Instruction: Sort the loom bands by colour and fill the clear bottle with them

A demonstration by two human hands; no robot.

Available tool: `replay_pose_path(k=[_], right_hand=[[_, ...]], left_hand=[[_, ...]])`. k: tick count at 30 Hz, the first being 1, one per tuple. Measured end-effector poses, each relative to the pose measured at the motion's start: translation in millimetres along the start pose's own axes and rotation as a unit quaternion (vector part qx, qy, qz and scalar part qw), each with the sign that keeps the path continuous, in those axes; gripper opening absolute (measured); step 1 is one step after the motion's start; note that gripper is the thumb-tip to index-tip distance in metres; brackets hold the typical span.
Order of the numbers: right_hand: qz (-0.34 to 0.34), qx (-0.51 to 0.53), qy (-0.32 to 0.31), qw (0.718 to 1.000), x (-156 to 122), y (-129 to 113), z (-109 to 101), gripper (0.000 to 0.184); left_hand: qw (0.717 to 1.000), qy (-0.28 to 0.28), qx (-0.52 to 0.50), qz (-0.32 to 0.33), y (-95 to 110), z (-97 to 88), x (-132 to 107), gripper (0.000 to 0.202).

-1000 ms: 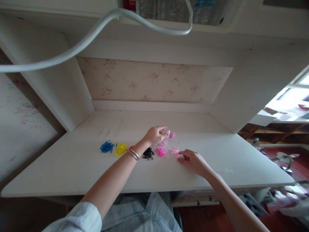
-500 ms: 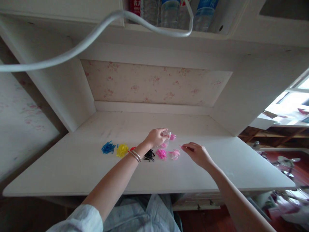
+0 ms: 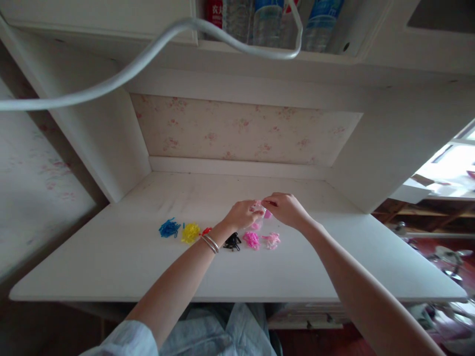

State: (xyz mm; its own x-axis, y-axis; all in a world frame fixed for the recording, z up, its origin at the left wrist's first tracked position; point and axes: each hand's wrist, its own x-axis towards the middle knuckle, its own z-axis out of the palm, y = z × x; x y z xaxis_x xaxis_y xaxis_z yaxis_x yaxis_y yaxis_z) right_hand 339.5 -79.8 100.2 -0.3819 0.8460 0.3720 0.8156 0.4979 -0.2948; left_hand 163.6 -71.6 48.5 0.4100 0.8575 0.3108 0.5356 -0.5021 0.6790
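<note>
My left hand (image 3: 243, 215) is closed round a small clear container (image 3: 257, 223) with pink showing in its lower part. At its mouth, my right hand (image 3: 284, 206) has its thumb and fingers pinched together; what is between them is too small to make out. A brighter pink thing (image 3: 268, 214) shows beside the container, partly hidden by my hands. Nearer to me lie heaps of small plastic pieces: a black pile (image 3: 232, 241), a bright pink pile (image 3: 251, 240) and a pale pink pile (image 3: 272, 240). A red pile (image 3: 206, 231) is partly covered by my left wrist.
Farther left on the white desk (image 3: 148, 269) are a yellow pile (image 3: 190, 232) and a blue pile (image 3: 169, 228). A thick white cable (image 3: 148, 54) crosses the upper view. Plastic bottles (image 3: 267, 24) stand in the shelf above. Side panels bound the desk at left and right.
My right hand has moved left and slightly up from beside the pale pink pile to the container's mouth. The left hand still holds the container. The view has shifted slightly.
</note>
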Motion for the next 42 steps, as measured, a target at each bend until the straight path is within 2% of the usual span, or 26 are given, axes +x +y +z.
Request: replay_pose_path(k=[7, 13, 15, 17, 22, 26, 39, 42], right_hand=[[-0.014, -0.024, -0.001, 1.0, -3.3, -0.1, 4.0, 0.03], [0.023, 0.0, 0.083, 0.996, -17.2, 5.2, 5.2, 0.032], [0.04, 0.014, 0.088, 0.995, -28.3, 10.8, 8.9, 0.031], [0.059, 0.024, 0.06, 0.996, -42.3, 19.9, 16.0, 0.031], [0.093, 0.03, -0.084, 0.992, -77.5, 52.5, 41.7, 0.026], [0.091, 0.001, -0.14, 0.986, -89.4, 67.7, 52.5, 0.032], [0.07, 0.013, -0.116, 0.991, -94.3, 77.1, 53.6, 0.028], [0.082, 0.019, -0.072, 0.994, -90.4, 75.9, 48.6, 0.029]], left_hand=[[1.0, 0.008, 0.008, 0.012, -2.5, -0.4, -0.9, 0.038], [1.0, 0.009, -0.025, -0.001, -4.6, 0.6, -3.3, 0.039], [0.999, 0.005, -0.044, -0.012, -5.7, 1.8, -3.2, 0.043], [0.998, 0.0, -0.059, -0.022, -6.2, 3.2, -2.3, 0.046], [0.995, 0.004, -0.089, -0.049, -3.7, 5.3, -0.9, 0.045], [0.994, 0.01, -0.092, -0.055, -0.6, 4.7, -1.2, 0.043], [0.995, 0.01, -0.087, -0.038, -3.2, 6.7, -0.6, 0.046], [0.995, 0.009, -0.09, -0.036, -3.6, 6.3, -1.1, 0.047]])
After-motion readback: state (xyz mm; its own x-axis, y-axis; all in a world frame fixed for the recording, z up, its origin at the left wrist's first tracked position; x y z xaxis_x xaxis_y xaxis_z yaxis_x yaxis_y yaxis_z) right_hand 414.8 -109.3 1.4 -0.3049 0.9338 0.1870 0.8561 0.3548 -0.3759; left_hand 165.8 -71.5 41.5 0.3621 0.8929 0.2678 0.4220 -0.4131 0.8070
